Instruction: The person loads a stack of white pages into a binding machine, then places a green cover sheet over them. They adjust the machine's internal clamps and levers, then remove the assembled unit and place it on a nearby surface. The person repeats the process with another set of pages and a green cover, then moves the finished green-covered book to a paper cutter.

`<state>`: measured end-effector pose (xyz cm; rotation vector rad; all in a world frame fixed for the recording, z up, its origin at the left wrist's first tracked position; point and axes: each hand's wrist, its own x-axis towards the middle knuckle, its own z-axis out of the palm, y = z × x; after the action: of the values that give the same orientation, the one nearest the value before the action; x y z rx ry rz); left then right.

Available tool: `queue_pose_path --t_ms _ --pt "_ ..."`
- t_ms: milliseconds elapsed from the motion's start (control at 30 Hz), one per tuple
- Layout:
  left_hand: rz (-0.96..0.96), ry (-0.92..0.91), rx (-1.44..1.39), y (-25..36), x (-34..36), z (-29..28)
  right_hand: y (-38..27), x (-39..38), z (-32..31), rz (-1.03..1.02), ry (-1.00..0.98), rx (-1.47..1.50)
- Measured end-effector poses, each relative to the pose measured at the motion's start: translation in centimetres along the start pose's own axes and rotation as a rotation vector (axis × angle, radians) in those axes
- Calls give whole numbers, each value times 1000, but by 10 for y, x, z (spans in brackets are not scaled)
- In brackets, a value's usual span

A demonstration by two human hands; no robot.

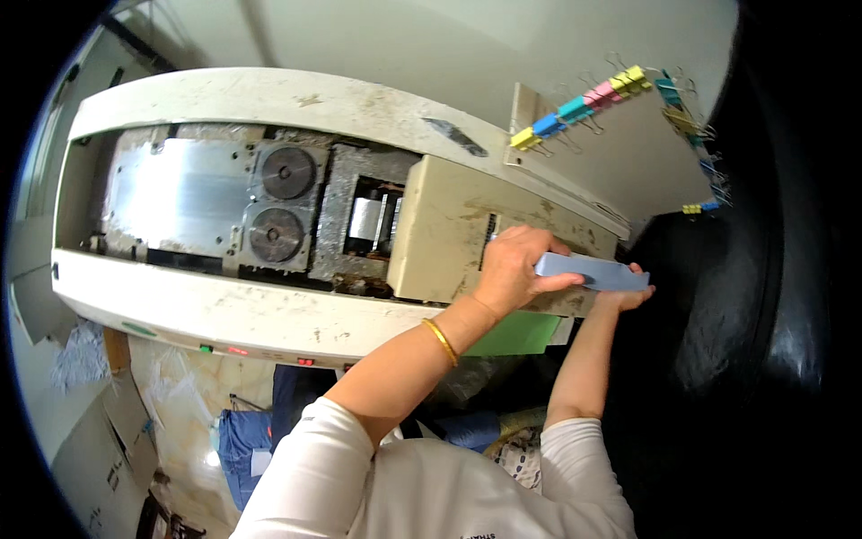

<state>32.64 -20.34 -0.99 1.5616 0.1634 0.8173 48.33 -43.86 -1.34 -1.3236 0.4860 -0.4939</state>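
Observation:
My left hand (516, 268) grips the near end of a pale blue block of paper (600, 270) from above, at the right end of a worn cream machine (269, 310). My right hand (627, 298) is under the block's far end, fingers curled up against it. The block lies level over the machine's cream housing (444, 229). A gold bangle (441, 341) sits on my left wrist. A green sheet (516, 334) pokes out below the machine edge, just under my left wrist.
The machine's open top shows a metal plate (175, 193) and two round rollers (283, 202). A grey board (620, 148) edged with coloured binder clips (575, 110) stands behind the machine at the right. Bags and cardboard (117, 431) lie on the floor at lower left.

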Motion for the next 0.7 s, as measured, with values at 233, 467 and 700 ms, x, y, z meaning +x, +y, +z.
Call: queue_pose_path --t_ms 233,467,700 --pt "-29 -24 10 0 2 -3 -12 -12 3 -33 -18 -118" --pt "-31 -30 3 -2 2 2 -12 -2 6 -20 44 0" --pt "-23 -48 19 -4 2 -1 -10 -6 12 -4 54 45"
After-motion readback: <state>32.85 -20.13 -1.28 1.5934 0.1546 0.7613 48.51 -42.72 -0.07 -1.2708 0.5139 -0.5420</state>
